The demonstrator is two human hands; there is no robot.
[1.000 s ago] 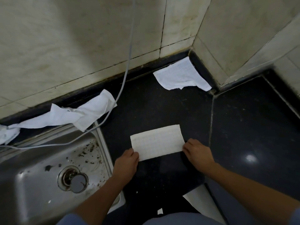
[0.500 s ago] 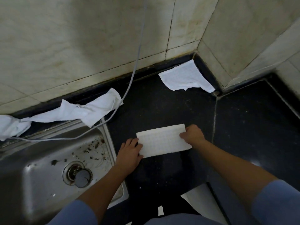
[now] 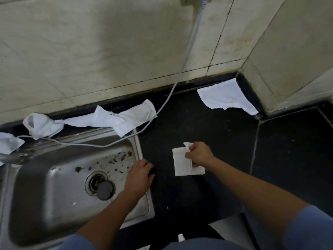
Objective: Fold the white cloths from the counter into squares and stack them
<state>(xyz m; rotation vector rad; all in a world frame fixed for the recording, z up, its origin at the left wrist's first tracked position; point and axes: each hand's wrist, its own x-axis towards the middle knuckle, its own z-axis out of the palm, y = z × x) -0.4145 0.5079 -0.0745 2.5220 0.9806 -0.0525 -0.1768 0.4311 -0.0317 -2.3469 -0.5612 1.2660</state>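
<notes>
Nearest, two bare forearms in blue sleeves reach in from 6 o'clock. The left hand [image 3: 139,175] rests palm-down on the sink's right rim, fingers loosely spread, holding nothing. The right hand [image 3: 199,154] is pinched shut on the folded white cloth [image 3: 182,164], which lies on the black counter [image 3: 225,141] at about 4 o'clock from the frame's centre, roughly square, its right edge lifted under the fingers.

At 8 o'clock sits one steel sink [image 3: 54,186], with dark scraps strewn across its basin and one round drain plug [image 3: 105,190] beside the drain.

Farther off, I count at least four more white cloths: a long crumpled cloth [image 3: 122,118] behind the sink at 10 o'clock, a bunched cloth [image 3: 40,126] touching its left end, a partly seen cloth [image 3: 9,143] at the left edge, and a flat cloth [image 3: 225,97] in the counter's corner at 1 o'clock.

One grey cable [image 3: 182,76] hangs from 12 o'clock, crosses the long cloth and runs along the sink's back rim.

The counter is dark polished stone with a seam on the right; stained beige wall tiles [image 3: 108,51] meet at the corner.
</notes>
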